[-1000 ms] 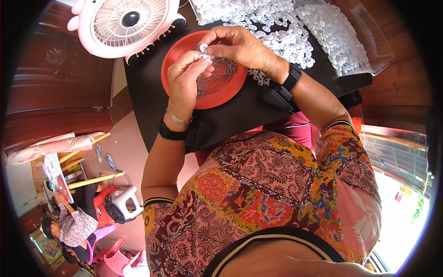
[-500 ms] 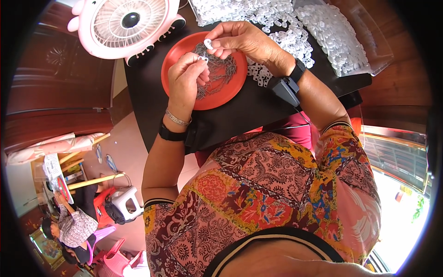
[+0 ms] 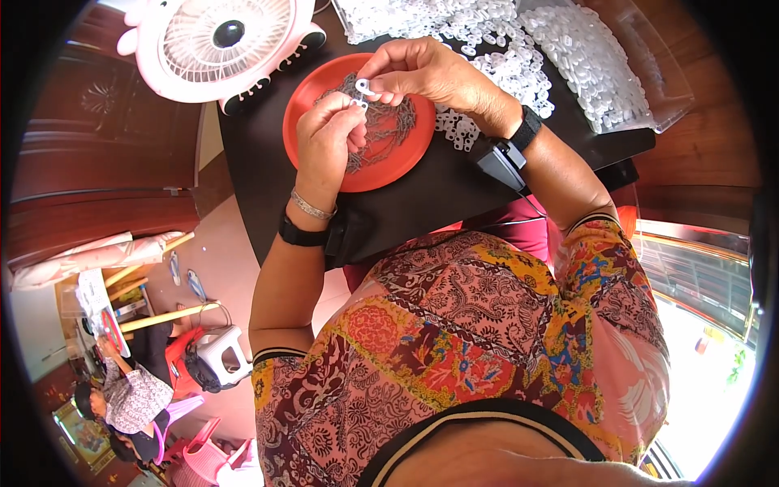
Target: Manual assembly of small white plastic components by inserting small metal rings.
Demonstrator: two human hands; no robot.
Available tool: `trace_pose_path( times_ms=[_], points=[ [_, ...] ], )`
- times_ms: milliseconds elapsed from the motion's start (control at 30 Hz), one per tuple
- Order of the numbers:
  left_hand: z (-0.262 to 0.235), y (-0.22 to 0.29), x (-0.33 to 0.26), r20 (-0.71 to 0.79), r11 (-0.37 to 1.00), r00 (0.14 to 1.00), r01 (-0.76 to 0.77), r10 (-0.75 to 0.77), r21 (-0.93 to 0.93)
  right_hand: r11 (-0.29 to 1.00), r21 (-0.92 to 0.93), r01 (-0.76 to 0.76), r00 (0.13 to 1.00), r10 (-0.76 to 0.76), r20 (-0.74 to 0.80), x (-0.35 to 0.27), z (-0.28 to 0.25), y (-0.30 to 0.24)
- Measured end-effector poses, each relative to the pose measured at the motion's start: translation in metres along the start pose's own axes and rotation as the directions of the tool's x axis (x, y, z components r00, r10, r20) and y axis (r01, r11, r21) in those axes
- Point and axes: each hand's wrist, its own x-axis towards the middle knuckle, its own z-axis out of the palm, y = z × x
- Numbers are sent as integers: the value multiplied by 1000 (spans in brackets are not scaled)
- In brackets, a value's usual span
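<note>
Over a round red plate (image 3: 418,154) my two hands are close together. My right hand (image 3: 422,73) pinches a small white plastic piece with a hole (image 3: 363,85) between thumb and fingertips. Just below it, my left hand (image 3: 329,134) has its fingers closed on another small white plastic piece (image 3: 358,104). The two pieces nearly meet; whether they touch, I cannot tell. On the plate lies a heap of small thin grey pieces (image 3: 389,134), partly hidden by my hands. Loose white plastic pieces (image 3: 519,77) are spread over the table to the right of the plate.
A pink fan (image 3: 230,36) stands at the table's far left. Clear trays heaped with white pieces (image 3: 584,69) are at the far right of the black table (image 3: 260,178). Off to the left, another person (image 3: 138,398) sits near a white stool (image 3: 221,361).
The white piece in my right hand has turned slightly and shifted down a little, nearer the piece in my left hand. My left hand is nearly still.
</note>
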Motion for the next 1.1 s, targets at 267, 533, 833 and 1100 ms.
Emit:
trace_pose_path(
  times_ms=[267, 533, 833, 1100],
  points=[
    [-1, -1, 1, 16, 999, 999, 33, -33, 13, 988, -153, 24, 999, -28, -18, -2, 7, -2],
    [-1, -2, 1, 21, 1000, 1000, 8, -8, 4, 977, -209, 43, 999, -47, -13, -2, 11, -1],
    [3, -5, -1, -37, 995, 999, 23, -26, -95, 880, -454, 139, 983, -179, -47, -5, 21, 3],
    [2, -6, 2, -26, 976, 989, 137, -143, -168, 787, -584, 200, 971, -240, 9, -5, 22, 0]
  ],
)
